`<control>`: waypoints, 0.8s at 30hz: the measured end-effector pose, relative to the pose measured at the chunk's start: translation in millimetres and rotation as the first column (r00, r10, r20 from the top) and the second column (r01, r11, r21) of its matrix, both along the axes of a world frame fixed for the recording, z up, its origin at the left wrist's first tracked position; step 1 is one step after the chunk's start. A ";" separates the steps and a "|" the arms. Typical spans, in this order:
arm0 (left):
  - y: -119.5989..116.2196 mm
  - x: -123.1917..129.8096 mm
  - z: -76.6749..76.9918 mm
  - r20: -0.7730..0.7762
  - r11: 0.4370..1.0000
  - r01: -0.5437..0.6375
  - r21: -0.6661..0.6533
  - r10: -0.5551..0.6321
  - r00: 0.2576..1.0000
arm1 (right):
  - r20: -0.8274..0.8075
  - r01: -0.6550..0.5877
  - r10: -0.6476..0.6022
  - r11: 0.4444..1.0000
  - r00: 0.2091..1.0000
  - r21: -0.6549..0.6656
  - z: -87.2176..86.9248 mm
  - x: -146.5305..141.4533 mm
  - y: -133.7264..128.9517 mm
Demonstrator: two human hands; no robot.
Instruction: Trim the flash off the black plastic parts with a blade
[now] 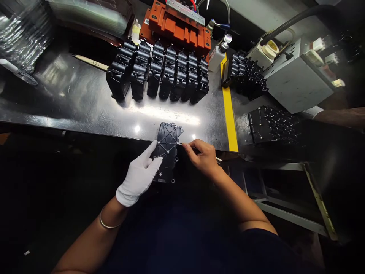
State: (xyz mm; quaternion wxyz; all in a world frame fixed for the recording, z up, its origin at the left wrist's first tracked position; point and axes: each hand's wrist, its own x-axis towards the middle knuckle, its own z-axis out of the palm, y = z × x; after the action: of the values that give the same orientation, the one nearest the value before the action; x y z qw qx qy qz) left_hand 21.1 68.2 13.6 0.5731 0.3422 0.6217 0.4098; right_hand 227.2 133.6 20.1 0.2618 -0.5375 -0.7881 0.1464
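A flat black moulded plastic part [168,146] with crossed ribs and small bosses is held up at the bench's front edge. My left hand [141,169], in a white glove, grips it from the left side, thumb on its face. My bare right hand [201,154] is closed round a slim tool whose thin tip meets the part's right edge. Only the pale rear end of this slim tool [218,159] shows behind my hand; the rest is hidden by my fingers, so its kind is unclear.
A row of black plastic parts [159,72] stands on the metal bench [85,110], before an orange fixture [179,28]. A pale stick marked A35 [91,62] lies left. Right of the yellow strip [229,118] are more black parts [245,72], a grey box [299,76] and another person's arm [336,116].
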 end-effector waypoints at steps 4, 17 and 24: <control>-1.1 4.0 1.0 0.017 1.000 -0.009 -0.001 0.009 1.000 | -0.023 0.059 -0.058 0.998 0.998 0.020 -1.3 -3.6 -6.5; -2.9 11.0 -1.1 0.038 0.999 -0.032 0.004 0.032 0.999 | -0.022 0.053 -0.051 0.993 0.998 0.102 -2.3 -8.9 -17.4; 0.2 10.1 3.1 0.011 1.000 -0.029 0.004 0.029 1.000 | 0.131 0.022 -0.059 0.963 0.990 0.270 -3.1 1.1 -2.4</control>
State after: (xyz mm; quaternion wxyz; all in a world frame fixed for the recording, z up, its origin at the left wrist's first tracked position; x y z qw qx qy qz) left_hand 31.2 68.4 16.7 0.5698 0.3319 0.6227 0.4213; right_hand 228.4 131.2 16.9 0.2800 -0.5220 -0.8056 -0.0042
